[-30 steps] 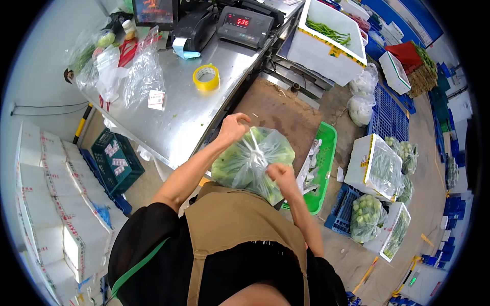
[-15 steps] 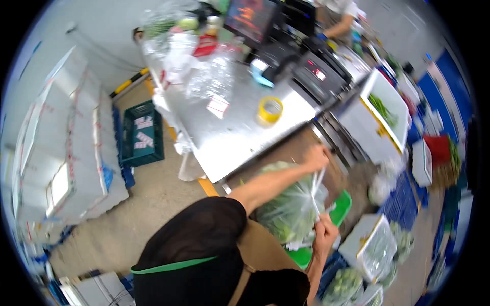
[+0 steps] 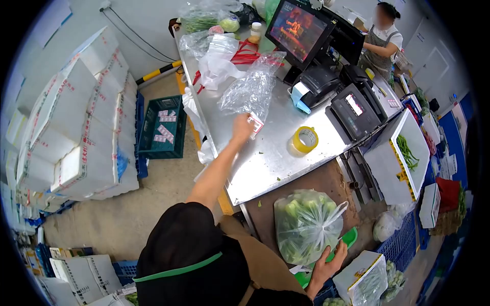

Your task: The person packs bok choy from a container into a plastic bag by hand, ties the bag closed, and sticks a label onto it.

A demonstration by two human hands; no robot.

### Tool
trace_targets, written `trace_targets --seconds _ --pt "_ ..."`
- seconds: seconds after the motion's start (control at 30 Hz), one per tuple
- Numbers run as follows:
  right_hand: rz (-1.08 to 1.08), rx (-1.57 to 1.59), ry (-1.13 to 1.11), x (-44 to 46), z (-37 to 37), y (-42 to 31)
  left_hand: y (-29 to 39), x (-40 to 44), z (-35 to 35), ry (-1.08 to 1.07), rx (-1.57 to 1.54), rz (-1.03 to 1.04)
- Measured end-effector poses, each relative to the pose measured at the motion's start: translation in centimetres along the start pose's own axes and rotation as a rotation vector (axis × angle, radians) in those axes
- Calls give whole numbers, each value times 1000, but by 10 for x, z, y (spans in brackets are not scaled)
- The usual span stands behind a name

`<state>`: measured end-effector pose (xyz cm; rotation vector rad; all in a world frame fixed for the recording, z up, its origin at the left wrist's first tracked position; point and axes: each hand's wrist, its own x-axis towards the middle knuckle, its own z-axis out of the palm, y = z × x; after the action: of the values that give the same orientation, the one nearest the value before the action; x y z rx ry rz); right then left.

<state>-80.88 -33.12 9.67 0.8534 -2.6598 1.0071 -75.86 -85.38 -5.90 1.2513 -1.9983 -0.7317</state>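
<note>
My left hand [image 3: 242,127] reaches over the metal table, its fingers closed on the edge of a small white label with a red border [image 3: 256,125]. Beside the label lies a crumpled clear plastic bag [image 3: 250,92]. Below the table edge sits a knotted clear bag of green vegetables [image 3: 303,224], upright, its twisted top towards the right. Close against the bag's lower right side is my right hand [image 3: 329,268], fingers apart, by a green tray [image 3: 349,237] partly hidden under the bag.
A roll of yellow tape [image 3: 304,139], a label printer [image 3: 352,109] and a screen [image 3: 298,30] stand on the table [image 3: 224,143]. White foam boxes [image 3: 76,127] are stacked at left, near a dark green crate [image 3: 163,127]. A person [image 3: 383,46] stands at the far right.
My left hand has left the vegetable bag's knotted top and moved up and left to the label. My right hand has let go of the bag top and opened beside it.
</note>
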Motion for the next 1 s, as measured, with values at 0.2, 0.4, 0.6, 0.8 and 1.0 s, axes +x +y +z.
trace_targets --seconds 0.2,0.4,0.6,0.8,1.0 --pt "-113 205 -214 28 40 -54 -39 35 5 -152 20 -198" --pt "-180 409 -244 51 91 -82 34 -10 -15 -402 -517 -261" --pt "285 846 -241 74 105 -74 131 -137 -27 -883 -832 -369" --pt "278 832 49 39 98 -45 185 -193 -31 -1274 -949 -549" --pt "140 724 51 -10 51 -14 217 -230 -9 -1455 -704 -455"
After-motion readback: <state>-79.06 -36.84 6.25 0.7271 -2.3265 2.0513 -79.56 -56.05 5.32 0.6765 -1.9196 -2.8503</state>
